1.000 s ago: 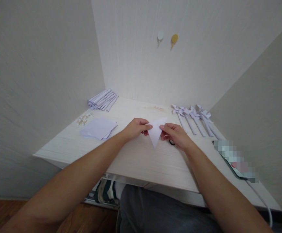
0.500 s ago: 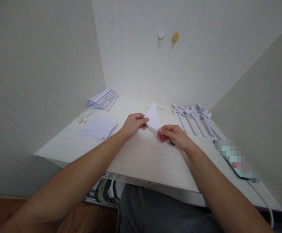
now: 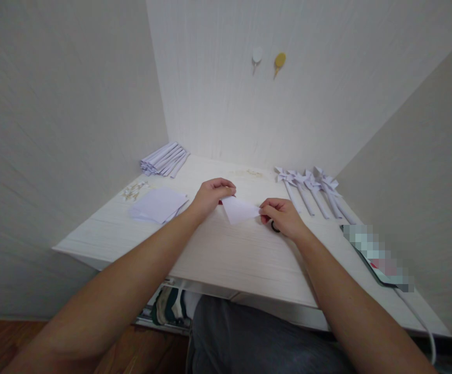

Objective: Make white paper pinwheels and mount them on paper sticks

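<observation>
We see a folded white paper piece (image 3: 240,210) lying low over the desk (image 3: 226,254), stretched between the fingertips of both hands. The left hand (image 3: 210,195) curls its fingers closed, pinching the paper's left corner; the right hand (image 3: 282,215) pinches the right corner between thumb and forefinger, other fingers tucked. Beyond the left knuckles sits a stack of paper squares (image 3: 159,204); past the right fingers lie paper pinwheels (image 3: 311,189).

Folded sheet (image 3: 240,210): thin white paper, matt, smooth. Table (image 3: 226,254): pale wood-grain finish, matt, finely streaked. Pinwheels (image 3: 311,189) and stack of squares (image 3: 159,205): same matt white paper.
</observation>
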{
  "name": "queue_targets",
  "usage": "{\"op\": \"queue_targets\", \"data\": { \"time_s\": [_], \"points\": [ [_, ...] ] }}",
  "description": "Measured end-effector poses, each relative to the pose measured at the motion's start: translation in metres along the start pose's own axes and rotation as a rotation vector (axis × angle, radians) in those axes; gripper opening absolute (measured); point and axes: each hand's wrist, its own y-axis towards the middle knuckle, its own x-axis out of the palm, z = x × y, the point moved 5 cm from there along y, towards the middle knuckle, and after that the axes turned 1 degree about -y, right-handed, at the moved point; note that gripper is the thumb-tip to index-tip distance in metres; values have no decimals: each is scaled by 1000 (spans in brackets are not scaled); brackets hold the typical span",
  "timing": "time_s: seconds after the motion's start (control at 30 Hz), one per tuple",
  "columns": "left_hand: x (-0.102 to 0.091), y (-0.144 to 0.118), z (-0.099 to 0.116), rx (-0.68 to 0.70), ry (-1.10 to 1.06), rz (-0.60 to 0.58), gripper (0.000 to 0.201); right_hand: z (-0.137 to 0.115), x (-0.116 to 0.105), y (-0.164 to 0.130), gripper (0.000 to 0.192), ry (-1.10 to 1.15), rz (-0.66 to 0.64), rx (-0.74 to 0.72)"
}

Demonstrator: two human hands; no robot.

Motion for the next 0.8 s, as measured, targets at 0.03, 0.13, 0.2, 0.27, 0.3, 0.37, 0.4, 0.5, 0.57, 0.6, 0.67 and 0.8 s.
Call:
{"op": "queue_targets", "data": {
  "time_s": [0.03,0.13,0.2,0.27,0.3,0.37,0.4,0.5,0.57,0.6,0.67,0.8],
  "points": [
    [0,1,-1,-6,23,-17,27,0,0,0,15,-8,9,-2],
    [2,1,-3,-46,109,-122,22,0,-3,2,14,-9,49,-17],
    [5,-1,-4,-85,169,-218,20,2,-4,4,13,0,78,-25],
    [7,-4,-4,-116,229,-303,19,4,-6,7,13,7,102,-26],
    [8,-5,-3,-127,257,-337,18,5,-8,8,14,10,114,-24],
    [9,-7,-1,-130,305,-400,14,8,-11,10,16,18,138,-22],
    [10,-8,0,-123,328,-433,13,8,-12,10,17,22,149,-21],
    [13,-11,0,-105,351,-530,21,8,-15,10,20,21,152,-22],
    [15,-13,-1,-108,327,-569,28,4,-12,8,20,-1,111,-19],
    [16,-15,-1,-109,317,-585,31,2,-9,6,19,-18,76,-16],
    [20,-18,-1,-103,316,-619,35,-3,-2,2,17,-51,-6,-9],
    [26,-24,3,-58,348,-641,33,-11,8,-4,23,-82,-118,-14]
  ]
}}
